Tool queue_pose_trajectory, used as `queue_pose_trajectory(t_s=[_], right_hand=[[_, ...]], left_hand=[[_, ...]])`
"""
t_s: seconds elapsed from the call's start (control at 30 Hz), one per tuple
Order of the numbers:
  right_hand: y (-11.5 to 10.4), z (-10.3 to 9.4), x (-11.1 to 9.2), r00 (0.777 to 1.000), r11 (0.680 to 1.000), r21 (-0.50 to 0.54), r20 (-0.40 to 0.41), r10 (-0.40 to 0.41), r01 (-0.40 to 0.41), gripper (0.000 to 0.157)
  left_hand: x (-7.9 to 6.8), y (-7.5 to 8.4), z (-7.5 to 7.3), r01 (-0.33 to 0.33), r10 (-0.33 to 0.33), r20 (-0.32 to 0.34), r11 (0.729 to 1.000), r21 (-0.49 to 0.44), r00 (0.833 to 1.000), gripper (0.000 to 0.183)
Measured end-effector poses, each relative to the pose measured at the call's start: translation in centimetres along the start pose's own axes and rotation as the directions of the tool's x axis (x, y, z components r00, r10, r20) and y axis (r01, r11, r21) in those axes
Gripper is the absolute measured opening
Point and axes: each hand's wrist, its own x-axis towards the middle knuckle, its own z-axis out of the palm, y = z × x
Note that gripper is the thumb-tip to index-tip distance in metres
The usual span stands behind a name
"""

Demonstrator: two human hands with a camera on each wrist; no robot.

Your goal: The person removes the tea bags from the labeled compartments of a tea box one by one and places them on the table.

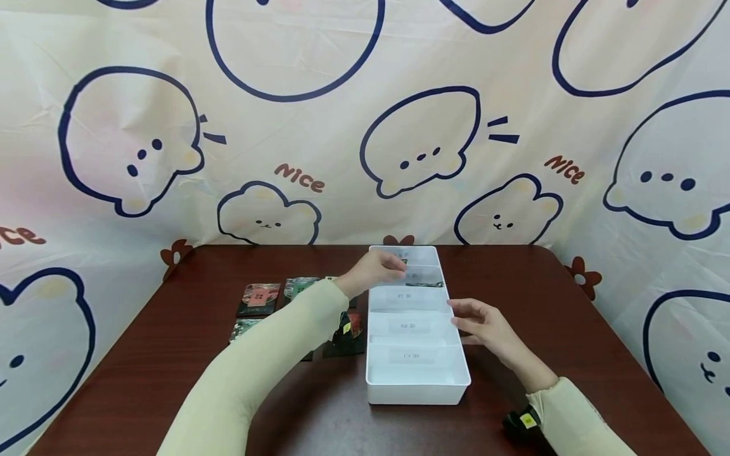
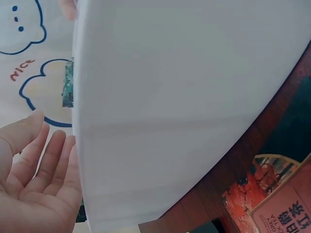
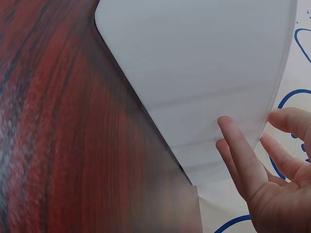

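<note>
Viewed from the head and both wrists; one white box (image 1: 419, 394) common to all three.
From the head, facing forward and down past the far edge of the table (image 1: 319, 411), widest and farthest off; from the wrists, rolled sideways, close to the box's opposite long walls; shared by head and left wrist, packets (image 1: 258, 299) alongside.

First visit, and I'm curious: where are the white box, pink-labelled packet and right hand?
White box (image 1: 415, 395), head view: front wall.
Pink-labelled packet (image 1: 259, 297), head view: its label.
Right hand (image 1: 489, 327), head view: its middle.
</note>
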Motion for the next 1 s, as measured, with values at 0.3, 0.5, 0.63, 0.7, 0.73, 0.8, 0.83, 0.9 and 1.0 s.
queue_pose_trajectory(t_s=[0.3,0.5,0.63,0.7,0.73,0.8,0.83,0.9,1.0], right_hand=[[0.0,0.1,0.1,1.000,1.000,0.015,0.006,-0.001,0.001,0.052],[0.0,0.1,0.2,1.000,0.999,0.040,0.010,0.001,-0.002,0.052],[0.0,0.1,0.2,1.000,0.999,0.047,0.014,0.002,-0.002,0.052],[0.0,0.1,0.1,1.000,0.999,0.048,0.016,0.000,-0.001,0.052],[0.0,0.1,0.1,1.000,0.999,0.048,0.016,0.000,0.000,0.052],[0.0,0.0,0.1,1.000,0.999,0.044,0.015,-0.002,0.001,0.052],[-0.1,0.0,0.1,1.000,0.999,0.041,0.015,-0.002,0.002,0.052],[-0.1,0.1,0.0,1.000,0.999,0.037,0.013,-0.003,0.002,0.052],[-0.1,0.1,0.0,1.000,1.000,0.030,0.011,-0.001,0.001,0.051]], left_hand=[[0.4,0.0,0.9,-0.012,0.009,0.043,0.997,0.075,0.999,0.020],[0.6,0.0,1.4,-0.017,0.009,0.054,0.990,0.137,0.999,0.017],[0.7,-0.1,1.5,-0.029,0.021,0.055,0.986,0.162,0.998,0.011],[0.6,0.0,1.6,-0.032,0.023,0.051,0.985,0.170,0.998,0.010],[0.6,0.0,1.6,-0.033,0.025,0.049,0.984,0.173,0.998,0.009],[0.5,0.0,1.6,-0.036,0.029,0.045,0.985,0.171,0.999,0.008],[0.5,0.0,1.6,-0.038,0.031,0.043,0.985,0.169,0.999,0.008],[0.4,0.0,1.5,-0.040,0.034,0.036,0.985,0.167,0.999,0.008],[0.2,0.2,1.4,-0.042,0.039,0.023,0.986,0.158,0.999,0.009]])
